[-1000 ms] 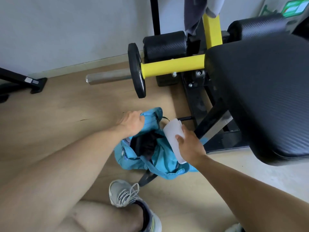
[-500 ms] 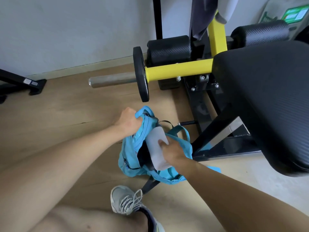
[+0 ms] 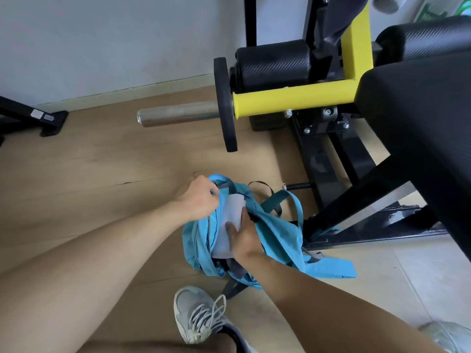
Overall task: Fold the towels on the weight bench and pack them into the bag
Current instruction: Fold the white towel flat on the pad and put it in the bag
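Note:
A blue bag [image 3: 277,235] lies on the wooden floor beside the weight bench [image 3: 420,128]. My left hand [image 3: 200,197] grips the bag's upper rim and holds the opening apart. My right hand [image 3: 244,238] grips a folded white towel [image 3: 229,222] that sits partly inside the bag's mouth, its lower end still outside. The bench's black pad shows no towel on the part in view.
A yellow bar [image 3: 293,101] with a black weight plate [image 3: 225,105] and a steel sleeve [image 3: 175,114] juts out left of the bench. The bench's black frame [image 3: 356,215] stands right of the bag. My grey shoe [image 3: 198,314] is just below the bag. A dark stand foot [image 3: 33,115] sits far left.
My right hand has carried the white towel from the bag's right side into its opening. My left hand has kept hold of the rim and pulled it up.

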Action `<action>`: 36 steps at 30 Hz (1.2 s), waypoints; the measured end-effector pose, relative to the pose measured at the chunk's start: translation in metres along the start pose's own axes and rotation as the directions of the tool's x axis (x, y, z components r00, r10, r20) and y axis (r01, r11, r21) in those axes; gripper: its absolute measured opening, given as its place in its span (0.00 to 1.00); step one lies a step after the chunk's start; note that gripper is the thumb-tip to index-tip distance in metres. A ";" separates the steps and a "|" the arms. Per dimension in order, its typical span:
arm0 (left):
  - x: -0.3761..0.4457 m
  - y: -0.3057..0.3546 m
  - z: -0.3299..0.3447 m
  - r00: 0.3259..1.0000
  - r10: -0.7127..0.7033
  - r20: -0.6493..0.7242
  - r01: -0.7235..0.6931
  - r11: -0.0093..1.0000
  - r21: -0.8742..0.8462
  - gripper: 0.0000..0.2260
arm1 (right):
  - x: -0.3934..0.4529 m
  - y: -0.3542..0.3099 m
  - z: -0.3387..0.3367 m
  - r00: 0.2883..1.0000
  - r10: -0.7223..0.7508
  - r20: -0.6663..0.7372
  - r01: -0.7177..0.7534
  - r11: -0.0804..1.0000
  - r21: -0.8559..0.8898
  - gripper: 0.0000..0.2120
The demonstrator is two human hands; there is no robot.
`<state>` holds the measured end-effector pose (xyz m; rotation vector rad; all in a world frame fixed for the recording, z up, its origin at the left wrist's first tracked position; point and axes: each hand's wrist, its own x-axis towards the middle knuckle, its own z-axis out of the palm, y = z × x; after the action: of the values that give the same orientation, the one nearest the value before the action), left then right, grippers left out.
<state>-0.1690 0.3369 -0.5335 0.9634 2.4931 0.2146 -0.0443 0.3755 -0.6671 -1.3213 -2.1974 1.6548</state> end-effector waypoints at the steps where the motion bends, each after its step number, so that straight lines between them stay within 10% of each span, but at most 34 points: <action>1: 0.000 -0.003 0.000 1.000 -0.024 -0.003 0.024 0.994 0.107 0.12 | 0.000 0.003 0.002 1.000 -0.002 0.001 0.002 0.999 -0.045 0.33; 18: 0.013 -0.024 -0.002 0.987 0.038 -0.156 0.000 0.972 0.235 0.34 | 0.000 0.016 0.026 0.997 0.021 0.075 -0.004 0.975 -0.221 0.36; 28: 0.009 -0.007 0.000 0.994 0.006 -0.113 0.001 0.998 0.058 0.34 | -0.007 0.039 -0.046 0.895 -0.326 -0.303 0.097 0.807 -0.582 0.32; 36: 0.003 0.007 -0.010 0.984 -0.044 -0.173 0.037 0.998 -0.043 0.22 | -0.021 0.079 -0.087 0.905 0.331 -0.269 -0.413 0.837 -0.360 0.16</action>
<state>-0.1714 0.3447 -0.5240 0.9125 2.6530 0.3480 0.0609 0.4287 -0.6876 -2.0410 -2.3565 1.1030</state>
